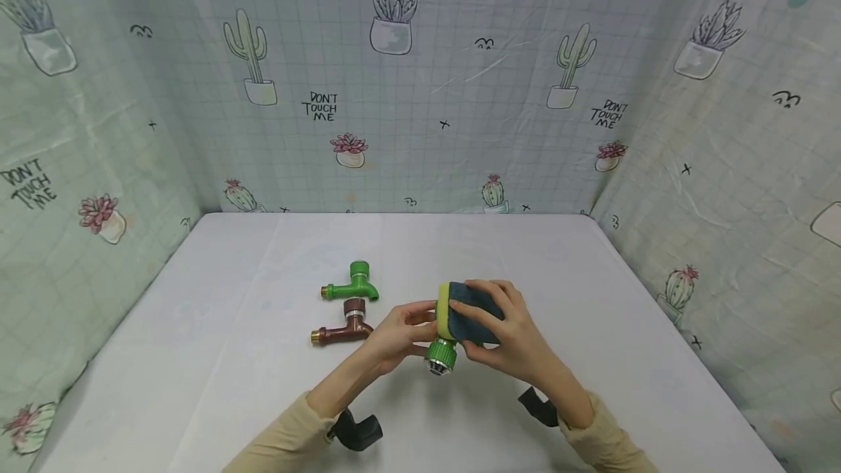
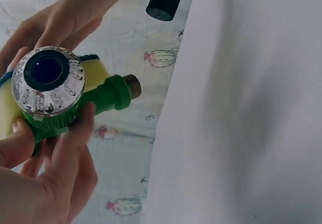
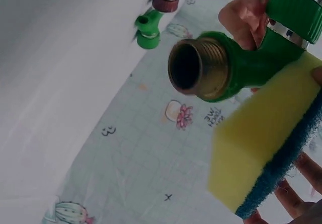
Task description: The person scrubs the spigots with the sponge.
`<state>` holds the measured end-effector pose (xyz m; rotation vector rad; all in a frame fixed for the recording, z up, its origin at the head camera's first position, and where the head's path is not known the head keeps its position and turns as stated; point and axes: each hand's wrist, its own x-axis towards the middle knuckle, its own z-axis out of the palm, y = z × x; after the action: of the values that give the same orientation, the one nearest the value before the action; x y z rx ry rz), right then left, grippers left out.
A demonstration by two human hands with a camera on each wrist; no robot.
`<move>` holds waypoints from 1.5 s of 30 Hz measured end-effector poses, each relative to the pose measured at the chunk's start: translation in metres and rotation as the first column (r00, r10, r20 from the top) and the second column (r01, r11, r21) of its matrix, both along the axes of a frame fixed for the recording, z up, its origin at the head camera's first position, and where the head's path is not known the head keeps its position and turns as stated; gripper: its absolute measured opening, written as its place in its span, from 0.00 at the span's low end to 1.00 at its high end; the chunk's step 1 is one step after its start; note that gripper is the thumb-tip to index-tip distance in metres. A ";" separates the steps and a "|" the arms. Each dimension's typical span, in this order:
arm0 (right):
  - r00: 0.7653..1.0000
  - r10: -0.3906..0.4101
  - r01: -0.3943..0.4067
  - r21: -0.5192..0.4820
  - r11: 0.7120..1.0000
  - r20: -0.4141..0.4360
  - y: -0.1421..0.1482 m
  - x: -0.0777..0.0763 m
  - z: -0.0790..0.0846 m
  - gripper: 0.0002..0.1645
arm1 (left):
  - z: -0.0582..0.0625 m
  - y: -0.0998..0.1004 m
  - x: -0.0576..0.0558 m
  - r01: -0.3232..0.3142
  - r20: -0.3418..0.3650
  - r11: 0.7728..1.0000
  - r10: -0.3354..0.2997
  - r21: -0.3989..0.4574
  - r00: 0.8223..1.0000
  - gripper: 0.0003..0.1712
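My left hand (image 1: 402,336) grips a green tap (image 2: 108,94) with a brass threaded end and a ribbed green-and-chrome knob (image 1: 441,356). The tap is held up off the table, its knob facing down toward me. In my right hand (image 1: 515,327) is a sponge (image 3: 266,138), yellow foam on one side and dark blue-green scourer on the other. The foam side lies against the tap's body, as the right wrist view shows. My right fingers spread over the scourer side. In the head view the sponge hides most of the tap's body.
To the left on the white table (image 1: 197,371) lie another green tap (image 1: 355,287) and, nearer to me, a brown tap (image 1: 344,327), both with brass ends. A cloth printed with cacti (image 1: 427,130) hangs behind and on both sides. Black camera mounts (image 1: 358,431) sit on the wrists.
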<state>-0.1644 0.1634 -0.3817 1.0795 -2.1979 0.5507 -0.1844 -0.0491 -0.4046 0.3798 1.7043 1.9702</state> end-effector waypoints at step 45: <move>0.993 0.108 -0.115 -0.193 0.974 -0.043 0.021 -0.003 -0.005 0.26 | 0.008 -0.024 -0.009 -0.135 0.389 0.931 -0.009 0.340 0.921 0.29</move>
<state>-0.1678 0.1845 -0.3871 1.1025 -2.0160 0.7763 -0.1935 -0.0731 -0.3966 0.0481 1.1210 2.2326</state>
